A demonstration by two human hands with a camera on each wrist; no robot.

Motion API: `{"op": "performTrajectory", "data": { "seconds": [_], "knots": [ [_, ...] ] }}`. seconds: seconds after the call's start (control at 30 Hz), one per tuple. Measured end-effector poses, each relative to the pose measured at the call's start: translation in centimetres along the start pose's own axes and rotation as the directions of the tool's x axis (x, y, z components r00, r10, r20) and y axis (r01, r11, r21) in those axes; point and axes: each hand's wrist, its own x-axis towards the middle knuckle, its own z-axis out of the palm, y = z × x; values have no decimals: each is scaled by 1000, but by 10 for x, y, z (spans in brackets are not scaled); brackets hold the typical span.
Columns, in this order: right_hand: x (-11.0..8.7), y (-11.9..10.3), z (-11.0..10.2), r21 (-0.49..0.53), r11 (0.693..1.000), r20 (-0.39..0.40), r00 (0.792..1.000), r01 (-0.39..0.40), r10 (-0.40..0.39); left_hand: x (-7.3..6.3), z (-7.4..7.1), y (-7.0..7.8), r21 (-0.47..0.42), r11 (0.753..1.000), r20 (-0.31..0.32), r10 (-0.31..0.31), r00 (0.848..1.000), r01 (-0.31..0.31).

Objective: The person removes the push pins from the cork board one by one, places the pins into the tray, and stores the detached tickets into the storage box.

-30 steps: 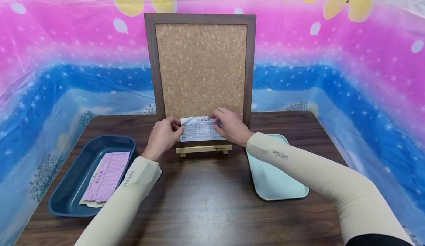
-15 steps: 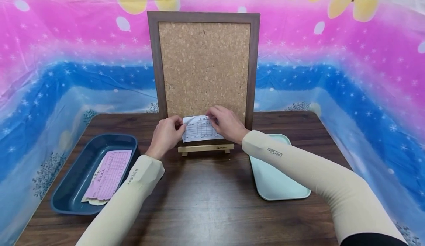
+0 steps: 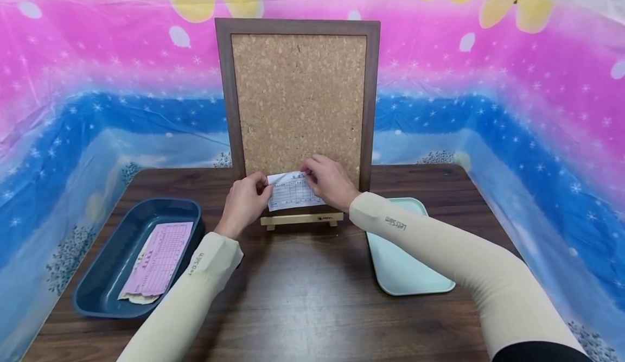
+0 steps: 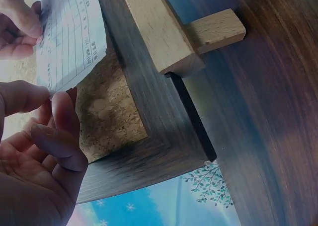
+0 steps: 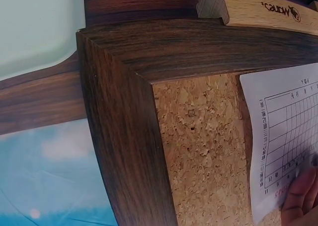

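In the head view, a white printed form (image 3: 290, 192), a small ruled slip of paper, lies against the bottom of a framed cork board (image 3: 300, 96). My left hand (image 3: 246, 198) pinches its left edge between thumb and forefinger; the left wrist view shows that grip on a corner of the form (image 4: 74, 42). At the top edge, near the middle, my right hand (image 3: 333, 182) has curled fingers and thumb on the paper. Whether something small sits between those fingertips is hidden. The right wrist view catches only part of that hand (image 5: 303, 198), over the form's printed side.
The board stands on a small wooden easel (image 3: 301, 219). At the left, a dark blue tray (image 3: 100, 280) holds a pink printed form (image 3: 158, 256) over other paper. A pale green tray (image 3: 410, 264) lies at the right, under my right forearm. Patterned cloth (image 3: 434, 80) surrounds the table.
My right hand has moved left along the form's top edge, towards its middle. My left hand keeps its pinch on the left edge. The head view has shifted slightly.
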Motion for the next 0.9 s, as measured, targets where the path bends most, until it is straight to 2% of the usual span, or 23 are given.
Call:
{"op": "performTrajectory", "data": {
  "seconds": [0.33, 0.9],
  "knots": [
    [0, -1, 4, -49, 999, -23, 1000, 1, -2, 1, 0, -1, -14, 1000, -21, 6, 1000, -7],
    [0, 0, 3, -38, 999, -47, 998, 35, -37, 2, -1, 3, -20, 1000, -19, -5, 1000, 5]
  ]
}}
